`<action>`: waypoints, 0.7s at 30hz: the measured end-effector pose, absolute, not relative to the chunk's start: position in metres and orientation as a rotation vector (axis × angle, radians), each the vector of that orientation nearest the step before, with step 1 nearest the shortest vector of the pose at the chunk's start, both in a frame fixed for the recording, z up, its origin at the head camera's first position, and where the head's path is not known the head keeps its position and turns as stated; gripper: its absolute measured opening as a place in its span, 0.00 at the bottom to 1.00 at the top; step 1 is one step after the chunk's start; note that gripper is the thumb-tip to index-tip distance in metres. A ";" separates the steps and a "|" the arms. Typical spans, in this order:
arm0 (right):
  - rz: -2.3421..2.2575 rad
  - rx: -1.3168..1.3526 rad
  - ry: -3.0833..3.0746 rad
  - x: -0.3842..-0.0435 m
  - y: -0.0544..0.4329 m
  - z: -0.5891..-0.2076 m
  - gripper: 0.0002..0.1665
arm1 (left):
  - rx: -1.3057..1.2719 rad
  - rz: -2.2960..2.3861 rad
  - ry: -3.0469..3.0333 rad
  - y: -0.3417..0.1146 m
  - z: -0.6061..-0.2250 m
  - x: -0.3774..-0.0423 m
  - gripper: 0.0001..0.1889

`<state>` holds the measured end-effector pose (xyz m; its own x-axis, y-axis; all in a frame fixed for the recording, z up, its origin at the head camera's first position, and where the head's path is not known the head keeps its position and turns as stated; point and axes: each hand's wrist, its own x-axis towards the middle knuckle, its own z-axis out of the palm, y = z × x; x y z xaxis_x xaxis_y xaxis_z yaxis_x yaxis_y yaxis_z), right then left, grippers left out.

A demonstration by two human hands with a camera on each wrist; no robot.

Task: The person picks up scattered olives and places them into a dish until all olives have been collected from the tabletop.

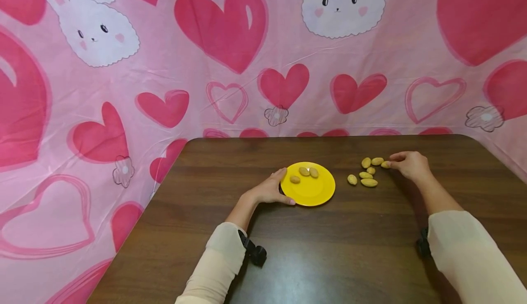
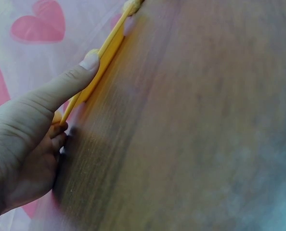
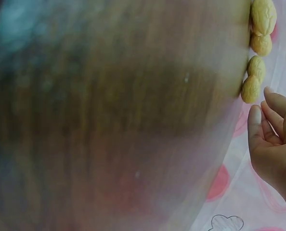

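Note:
My left hand (image 1: 269, 188) holds the left rim of a round yellow plate (image 1: 314, 196), with its thumb on the near edge. In the left wrist view the thumb (image 2: 68, 86) presses against the plate's edge (image 2: 111, 36), and the other fingers are partly hidden behind. On the plate lie three yellow-tan oval pieces that look like unshelled peanuts (image 1: 295, 180). To the right, my right hand (image 1: 411, 164) has its fingertips at the rightmost peanut (image 1: 385, 164) of a loose group. The right wrist view shows its thumb and fingers apart, close to a peanut (image 3: 251, 90).
Several more peanuts (image 1: 369, 182) lie on the brown wooden table (image 1: 329, 249) between the plate and my right hand. A pink cloth (image 1: 230, 116) with hearts and rabbits hangs behind the table's far edge. Black wrist cameras (image 1: 258, 255) sit at both sleeves.

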<state>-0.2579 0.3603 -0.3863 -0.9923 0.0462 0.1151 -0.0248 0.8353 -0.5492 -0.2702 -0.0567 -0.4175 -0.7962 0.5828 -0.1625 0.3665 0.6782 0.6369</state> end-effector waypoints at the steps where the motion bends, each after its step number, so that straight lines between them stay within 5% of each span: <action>1: 0.862 -0.017 -2.896 -0.258 0.361 -0.387 0.23 | 0.748 0.852 2.541 -0.057 -0.418 -0.270 0.58; 21: 0.766 -0.031 -2.954 -0.263 0.356 -0.391 0.22 | 0.758 0.864 2.536 -0.057 -0.419 -0.270 0.58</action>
<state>-0.2628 0.3559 -0.3908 -0.9958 0.0418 0.0814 -0.0030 0.8740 -0.4859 -0.2703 -0.0575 -0.4189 -0.7935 0.5886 -0.1545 0.3718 0.6699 0.6426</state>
